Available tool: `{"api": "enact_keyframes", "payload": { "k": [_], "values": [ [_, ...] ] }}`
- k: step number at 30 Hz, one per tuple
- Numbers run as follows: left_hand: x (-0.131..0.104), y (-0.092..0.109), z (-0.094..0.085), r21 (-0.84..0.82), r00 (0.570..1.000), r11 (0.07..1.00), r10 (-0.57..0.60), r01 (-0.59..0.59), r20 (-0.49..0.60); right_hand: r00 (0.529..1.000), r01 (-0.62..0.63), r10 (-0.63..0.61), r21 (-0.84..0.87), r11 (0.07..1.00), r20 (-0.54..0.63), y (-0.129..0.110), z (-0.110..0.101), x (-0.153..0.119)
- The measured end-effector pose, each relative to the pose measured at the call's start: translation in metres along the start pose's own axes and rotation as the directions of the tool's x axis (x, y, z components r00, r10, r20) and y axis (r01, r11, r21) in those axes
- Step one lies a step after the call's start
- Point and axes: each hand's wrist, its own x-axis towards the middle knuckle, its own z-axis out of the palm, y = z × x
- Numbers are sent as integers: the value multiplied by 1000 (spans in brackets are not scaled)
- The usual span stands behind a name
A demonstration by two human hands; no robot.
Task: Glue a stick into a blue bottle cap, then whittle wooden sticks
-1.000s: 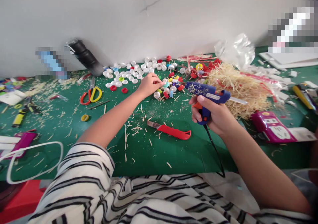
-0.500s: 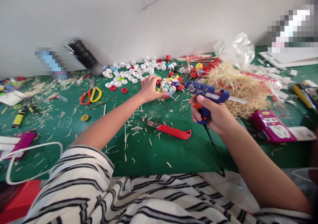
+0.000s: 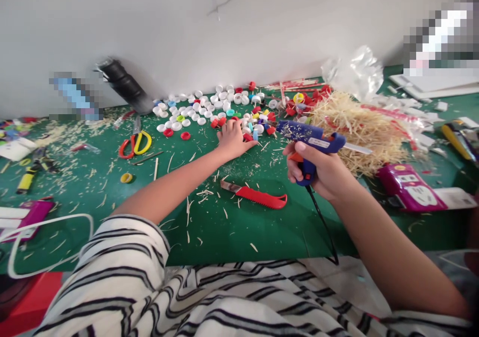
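My left hand rests palm down at the front edge of the pile of bottle caps, its thumb and fingers apart. Red and white caps lie close beside its fingertips. In my right hand is a blue glue gun with an orange trigger, its nozzle pointing left above the table. A black cord hangs from the grip. Below, between the two hands, a red-handled knife lies on the green table.
Scissors, a yellow cap and a black bottle are on the left. Straw-like shreds, a plastic bag and a magenta device are on the right. Shavings are scattered around.
My left hand has come slightly down and towards me, spreading flatter, and shows more caps behind it. My right hand with the glue gun has hardly moved.
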Motion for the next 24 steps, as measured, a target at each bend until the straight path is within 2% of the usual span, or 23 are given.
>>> {"api": "enact_keyframes", "payload": {
  "k": [9,16,18,24],
  "values": [
    [25,-2,6,-34,991,999,25,-29,-129,1000,3,-3,-3,1000,5,0,-1,-1],
    [57,-15,-9,-116,958,961,228,-250,-173,1000,-8,8,-16,1000,8,0,-2,-2],
    [66,-18,-15,-81,940,952,273,-294,-204,1000,-8,8,-18,1000,11,0,-2,-2],
    [80,-15,-29,57,876,884,468,-465,-120,1000,-11,11,-23,1000,18,0,-2,-1]
  ]
}}
